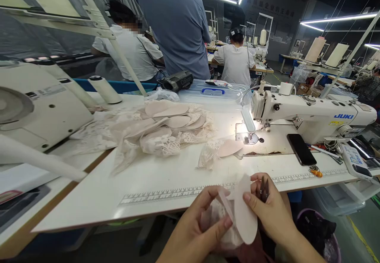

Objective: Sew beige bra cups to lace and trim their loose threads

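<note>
Over the table's front edge, my left hand pinches the folded edge of a pale, thin fabric piece, with sheer material bunched below its fingers. My right hand grips a pale oval pad joined to or lying against that piece; which one, I cannot tell. Dark thread snips also stick out from the fingers of my right hand. Just beyond both hands, another lace piece with an oval pad lies on the table. A heap of similar lace pieces spreads to its left.
A white sewing machine with a lit needle area stands at right. Near it lie a black phone and a control box. Thread cones and another machine occupy the left. A clear plastic box sits behind; several people work beyond.
</note>
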Tool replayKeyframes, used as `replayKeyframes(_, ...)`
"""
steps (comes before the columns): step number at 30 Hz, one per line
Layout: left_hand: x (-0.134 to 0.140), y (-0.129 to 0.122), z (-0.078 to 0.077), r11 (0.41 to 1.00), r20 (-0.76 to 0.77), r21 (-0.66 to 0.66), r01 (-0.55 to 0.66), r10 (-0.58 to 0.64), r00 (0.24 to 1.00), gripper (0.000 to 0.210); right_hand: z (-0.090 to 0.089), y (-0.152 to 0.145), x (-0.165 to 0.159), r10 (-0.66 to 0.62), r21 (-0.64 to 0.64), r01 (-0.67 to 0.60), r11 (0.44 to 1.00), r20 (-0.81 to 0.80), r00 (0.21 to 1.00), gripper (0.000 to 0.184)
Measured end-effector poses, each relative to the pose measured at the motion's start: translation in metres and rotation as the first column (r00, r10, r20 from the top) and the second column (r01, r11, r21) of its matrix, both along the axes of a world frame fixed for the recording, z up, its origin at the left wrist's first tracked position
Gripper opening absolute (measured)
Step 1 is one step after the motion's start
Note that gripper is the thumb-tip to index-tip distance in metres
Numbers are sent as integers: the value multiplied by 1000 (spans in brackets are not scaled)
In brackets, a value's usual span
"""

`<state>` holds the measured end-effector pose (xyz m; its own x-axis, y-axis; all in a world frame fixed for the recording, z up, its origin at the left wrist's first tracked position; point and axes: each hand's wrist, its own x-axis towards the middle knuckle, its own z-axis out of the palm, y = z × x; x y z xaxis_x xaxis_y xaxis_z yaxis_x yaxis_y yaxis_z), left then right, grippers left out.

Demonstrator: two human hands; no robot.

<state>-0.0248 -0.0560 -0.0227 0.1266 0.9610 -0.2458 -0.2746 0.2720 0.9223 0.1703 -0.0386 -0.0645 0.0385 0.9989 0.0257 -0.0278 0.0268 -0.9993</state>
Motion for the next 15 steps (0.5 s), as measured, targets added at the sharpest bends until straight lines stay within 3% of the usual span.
replayKeyframes(2, 3, 0, 1, 1000, -19, 25, -15, 16, 1000, 48, 6, -7, 1, -105, 161, 70, 984, 220, 970, 34)
replayKeyframes(3, 3, 0, 3, 1000, -19, 26, -9, 9, 1000, 46, 10, -11, 2, -107, 223, 44, 974, 277, 955, 31)
replayKeyframes(5, 4, 0, 7, 1000, -4, 4, 29, -29, 1000, 46, 18, -17, 4, 21, 267, -115, 957, 330, 944, 28)
replayKeyframes(8, 4, 1, 14, 997, 63, -33, 72, -69, 996, 53, 27, -21, 3, 216, 245, -327, 913, 388, 896, 23)
replayKeyframes(11, 3, 2, 17, 995, 124, -74, 73, -64, 990, 59, 30, -21, -3, 242, 205, -341, 917, 394, 887, 2)
replayKeyframes(15, -2, 4, 15, 997, -41, -17, 76, -77, 996, 30, 32, -19, -5, 274, 75, -301, 951, 245, 930, 10)
